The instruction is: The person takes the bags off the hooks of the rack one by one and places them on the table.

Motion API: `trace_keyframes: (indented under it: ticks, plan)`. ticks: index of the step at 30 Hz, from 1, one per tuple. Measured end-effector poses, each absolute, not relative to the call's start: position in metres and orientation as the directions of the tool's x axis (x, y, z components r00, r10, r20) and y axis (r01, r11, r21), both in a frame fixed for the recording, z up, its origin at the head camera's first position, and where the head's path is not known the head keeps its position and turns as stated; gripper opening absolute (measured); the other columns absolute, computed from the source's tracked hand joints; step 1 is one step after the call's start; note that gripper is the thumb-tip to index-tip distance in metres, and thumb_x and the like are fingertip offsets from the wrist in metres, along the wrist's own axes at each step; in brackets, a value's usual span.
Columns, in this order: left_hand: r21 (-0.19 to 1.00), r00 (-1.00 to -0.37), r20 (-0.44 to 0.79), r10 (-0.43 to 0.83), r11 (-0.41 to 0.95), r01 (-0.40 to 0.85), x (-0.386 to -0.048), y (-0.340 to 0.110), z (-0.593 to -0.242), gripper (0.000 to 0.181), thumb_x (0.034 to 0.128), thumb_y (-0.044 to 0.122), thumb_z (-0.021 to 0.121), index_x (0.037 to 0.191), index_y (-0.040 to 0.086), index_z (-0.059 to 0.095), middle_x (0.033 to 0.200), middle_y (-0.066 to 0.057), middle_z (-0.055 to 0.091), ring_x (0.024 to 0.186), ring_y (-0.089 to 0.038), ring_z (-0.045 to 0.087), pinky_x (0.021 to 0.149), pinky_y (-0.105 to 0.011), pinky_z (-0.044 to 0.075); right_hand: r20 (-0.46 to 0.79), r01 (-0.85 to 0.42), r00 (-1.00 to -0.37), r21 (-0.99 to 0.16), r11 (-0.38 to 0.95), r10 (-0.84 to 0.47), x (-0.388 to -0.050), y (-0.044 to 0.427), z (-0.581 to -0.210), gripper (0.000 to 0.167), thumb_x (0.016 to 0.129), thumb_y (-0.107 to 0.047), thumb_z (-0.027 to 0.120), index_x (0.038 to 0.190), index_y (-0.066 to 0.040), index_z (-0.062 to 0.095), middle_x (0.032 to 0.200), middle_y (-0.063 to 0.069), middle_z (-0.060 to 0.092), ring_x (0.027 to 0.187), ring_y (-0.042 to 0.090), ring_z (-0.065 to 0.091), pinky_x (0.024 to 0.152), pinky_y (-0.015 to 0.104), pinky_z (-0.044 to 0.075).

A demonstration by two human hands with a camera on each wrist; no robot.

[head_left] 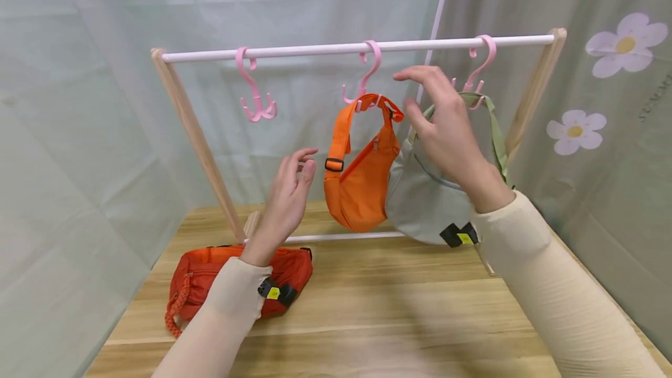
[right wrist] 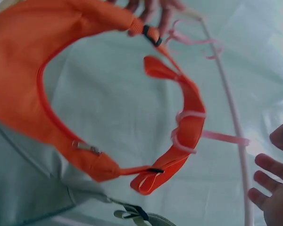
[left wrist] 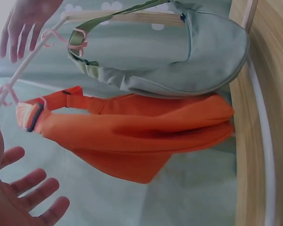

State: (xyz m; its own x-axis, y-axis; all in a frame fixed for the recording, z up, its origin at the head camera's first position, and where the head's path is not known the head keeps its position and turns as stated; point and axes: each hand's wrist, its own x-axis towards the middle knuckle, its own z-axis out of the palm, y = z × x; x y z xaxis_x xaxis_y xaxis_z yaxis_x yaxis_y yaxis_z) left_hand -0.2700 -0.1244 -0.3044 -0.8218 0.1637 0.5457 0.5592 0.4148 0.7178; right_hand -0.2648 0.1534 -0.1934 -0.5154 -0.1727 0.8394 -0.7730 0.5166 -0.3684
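An orange shoulder bag [head_left: 367,197] hangs by its strap from the middle pink hook [head_left: 367,69]. Just left of it, my left hand [head_left: 289,191] is raised with relaxed fingers and holds nothing. My right hand [head_left: 446,121] is up in front of a grey-green bag [head_left: 425,220], fingers loosely bent and apart from the rod. That grey-green bag hangs by its green strap from the right pink hook [head_left: 483,54]. In the right wrist view, the orange strap [right wrist: 193,108] lies over the hook's prongs, and the right hand [right wrist: 276,183] has nothing in it.
A white rod [head_left: 315,50] spans two wooden side posts [head_left: 196,133]. The left pink hook [head_left: 255,89] carries no bag. A red bag [head_left: 294,267] with a braided handle lies on the wooden table [head_left: 367,319], partly behind the left forearm. Curtains surround the table.
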Motion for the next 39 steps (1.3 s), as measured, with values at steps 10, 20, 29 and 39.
trace_keyframes:
  ticks: [10, 20, 29, 39]
  plan:
    - [0.654, -0.807, 0.551, 0.21, 0.492, 0.575, -0.279, -0.116, -0.29, 0.055, 0.1106, 0.051, 0.043, 0.155, 0.019, 0.043, 0.138, -0.01, 0.051, 0.121, -0.023, 0.052, 0.097, -0.045, 0.048, 0.871, -0.775, -0.332, -0.032, 0.631, -0.363, -0.304, 0.151, -0.171, 0.046, 0.1, -0.003, 0.065, 0.146, -0.008, 0.06, 0.153, 0.015, 0.051, 0.154, 0.028, 0.031, 0.127, 0.036, 0.011]
    - [0.695, -0.822, 0.505, 0.264, 0.44, 0.568, -0.291, -0.102, -0.271, 0.064, 0.1075, 0.055, 0.048, 0.158, 0.017, 0.037, 0.137, -0.01, 0.053, 0.117, -0.021, 0.059, 0.098, -0.04, 0.051, 0.745, -0.651, -0.423, 0.146, 0.745, -0.516, -0.321, 0.144, -0.152, 0.054, 0.106, -0.025, 0.063, 0.158, -0.023, 0.048, 0.171, 0.006, 0.026, 0.161, 0.023, 0.009, 0.128, 0.037, -0.003]
    - [0.804, -0.872, 0.406, 0.273, 0.347, 0.483, -0.302, -0.082, -0.261, 0.073, 0.1015, 0.04, 0.068, 0.16, 0.014, 0.032, 0.129, -0.014, 0.064, 0.107, -0.028, 0.068, 0.086, -0.04, 0.059, 0.69, -0.589, -0.496, 0.178, 0.788, -0.527, -0.329, 0.142, -0.149, 0.059, 0.107, -0.03, 0.061, 0.162, -0.026, 0.041, 0.171, 0.007, 0.024, 0.161, 0.024, 0.006, 0.127, 0.037, -0.007]
    - [0.818, -0.89, 0.414, 0.19, 0.35, 0.456, -0.3, -0.08, -0.261, 0.049, 0.1014, 0.022, 0.07, 0.142, 0.006, 0.049, 0.112, -0.017, 0.068, 0.095, -0.031, 0.066, 0.081, -0.036, 0.052, 0.688, -0.596, -0.486, 0.19, 0.78, -0.539, -0.331, 0.137, -0.148, 0.059, 0.107, -0.022, 0.061, 0.162, -0.02, 0.04, 0.16, 0.01, 0.046, 0.152, 0.031, 0.033, 0.128, 0.042, 0.011]
